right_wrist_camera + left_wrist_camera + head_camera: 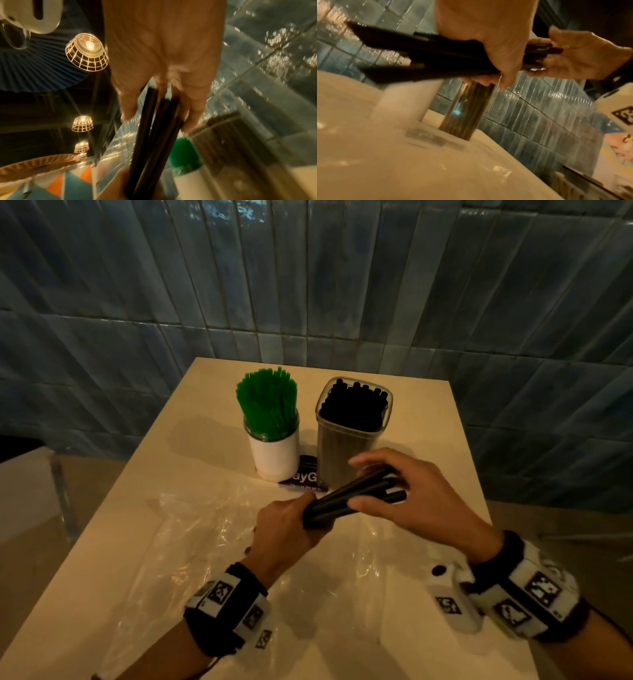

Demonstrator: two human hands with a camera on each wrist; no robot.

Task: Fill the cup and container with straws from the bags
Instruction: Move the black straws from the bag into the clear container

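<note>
A small bundle of black straws (352, 498) held level between both hands, just in front of the container.

The left hand (286, 529) is curled round the bundle's near end, and the right hand (404, 491) cups the far end, fingers bent over the tips (evening them up, I judge). The step in hand looks like the last of the black straws; next the bundle needs tipping upright and lowering into whatever gap remains. The clear square container (349, 436) is already packed with black straws almost to its rim, so room is tight. Just beside it the white cup (275, 453) holds a full sheaf of green straws (267, 402). Flat clear plastic bags (191, 529) lie under the hands on the pale worktop (428, 422).
</note>
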